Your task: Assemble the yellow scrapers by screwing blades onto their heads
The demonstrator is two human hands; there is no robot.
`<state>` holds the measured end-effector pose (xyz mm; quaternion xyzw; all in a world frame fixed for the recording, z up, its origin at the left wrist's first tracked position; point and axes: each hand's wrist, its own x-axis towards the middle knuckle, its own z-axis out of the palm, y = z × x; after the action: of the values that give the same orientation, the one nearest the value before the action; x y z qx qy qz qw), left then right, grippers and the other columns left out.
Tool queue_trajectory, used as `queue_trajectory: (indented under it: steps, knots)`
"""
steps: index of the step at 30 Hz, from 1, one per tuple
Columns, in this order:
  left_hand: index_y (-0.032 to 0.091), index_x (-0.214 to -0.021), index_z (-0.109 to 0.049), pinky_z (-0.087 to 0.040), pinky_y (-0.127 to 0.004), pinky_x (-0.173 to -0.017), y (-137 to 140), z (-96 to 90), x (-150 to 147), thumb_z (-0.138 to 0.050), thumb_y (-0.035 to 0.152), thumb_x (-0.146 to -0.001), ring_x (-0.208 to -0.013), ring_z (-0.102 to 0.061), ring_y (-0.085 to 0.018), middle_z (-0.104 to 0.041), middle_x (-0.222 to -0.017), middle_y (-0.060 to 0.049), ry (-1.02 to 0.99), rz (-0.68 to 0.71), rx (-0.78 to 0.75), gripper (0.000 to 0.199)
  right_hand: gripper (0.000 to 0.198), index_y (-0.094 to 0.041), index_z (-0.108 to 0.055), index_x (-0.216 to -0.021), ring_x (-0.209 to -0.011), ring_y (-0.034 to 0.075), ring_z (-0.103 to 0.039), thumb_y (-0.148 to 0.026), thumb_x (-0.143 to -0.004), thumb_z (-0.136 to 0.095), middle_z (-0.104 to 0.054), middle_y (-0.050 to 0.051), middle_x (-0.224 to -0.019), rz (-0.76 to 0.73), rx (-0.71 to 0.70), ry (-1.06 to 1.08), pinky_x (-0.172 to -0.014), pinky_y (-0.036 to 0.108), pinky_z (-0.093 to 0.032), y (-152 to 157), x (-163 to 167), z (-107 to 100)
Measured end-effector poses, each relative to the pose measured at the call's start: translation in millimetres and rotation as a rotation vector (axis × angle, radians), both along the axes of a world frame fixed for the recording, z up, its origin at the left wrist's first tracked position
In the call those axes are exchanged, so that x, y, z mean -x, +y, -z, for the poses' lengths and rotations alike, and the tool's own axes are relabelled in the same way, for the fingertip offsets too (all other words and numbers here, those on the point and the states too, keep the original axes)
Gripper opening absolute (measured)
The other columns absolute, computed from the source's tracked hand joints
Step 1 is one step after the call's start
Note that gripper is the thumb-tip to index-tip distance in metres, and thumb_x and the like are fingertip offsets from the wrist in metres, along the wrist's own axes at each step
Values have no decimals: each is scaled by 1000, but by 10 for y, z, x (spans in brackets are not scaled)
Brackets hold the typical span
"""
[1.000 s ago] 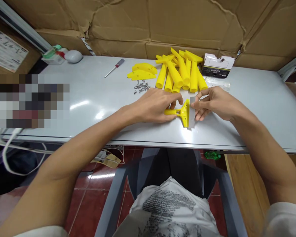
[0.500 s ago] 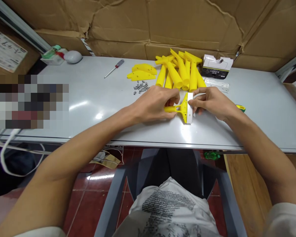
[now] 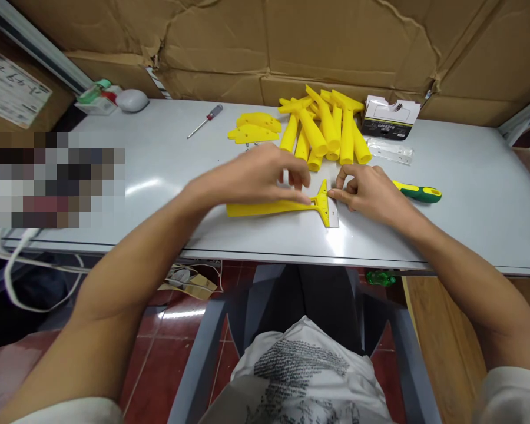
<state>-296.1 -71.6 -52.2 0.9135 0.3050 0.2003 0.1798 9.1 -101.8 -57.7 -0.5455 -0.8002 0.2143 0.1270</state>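
Yellow scraper (image 3: 265, 209) flat on the table (image 3: 168, 165), near the front edge, handle leftward. We see the left hand (image 3: 269, 176) over it, thumb and fingers parted; whether the thumb touches, we cannot tell. Right hand (image 3: 367, 191) pinches the blade (image 3: 334, 215) at the scraper's head. We note a green-yellow handle (image 3: 423, 194) beside the right wrist.

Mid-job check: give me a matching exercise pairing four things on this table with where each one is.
Things
1. Screwdriver
2. Scraper
3. Blade
4. Box

Places
A. Along the wide end of the yellow tool
B. Right of the heap of yellow handles
C. Left of the flat yellow plates
D. Partly under the left hand

Pairs: 1-C, 2-D, 3-A, 4-B
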Motion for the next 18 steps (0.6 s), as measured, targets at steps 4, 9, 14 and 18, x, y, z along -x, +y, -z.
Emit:
queue_trajectory:
  steps: [4, 9, 14, 18]
  knots:
    - [28, -105, -85, -53, -38, -77, 889, 359, 683, -79, 100, -101, -81, -60, -14, -91, -101, 8, -262, -369, -277, 72, 24, -25, -70, -92, -65, 23, -63, -22, -108, -88, -74, -1, -73, -38, -66, 7, -73, 40, -42, 19, 18, 32]
    - [28, -103, -87, -53, -46, -93, 1446, 684, 1325, -90, 76, -95, -86, -57, -13, -84, -98, 9, -67, -648, -167, 49, 26, -26, -69, -88, -63, 23, -62, -16, -103, -87, -72, -2, -69, -58, -117, 38, -73, 40, -43, 23, 35, 66]
    - [29, -103, -87, -46, -42, -90, 1340, 694, 1290, -93, 57, -89, -88, -55, -10, -81, -95, 12, -39, -669, -114, 32, 26, -25, -69, -87, -61, 21, -60, -15, -100, -88, -70, -3, -68, -54, -134, 78, -73, 38, -41, 7, 52, 57]
    - [27, -114, -83, -47, -39, -94, 1283, 737, 1165, -91, 55, -100, -91, -50, -8, -78, -100, 16, -51, -735, -107, 32, 24, -24, -69, -86, -61, 19, -60, -18, -101, -86, -69, -3, -66, -38, -139, 102, -76, 38, -43, -12, 68, 33]
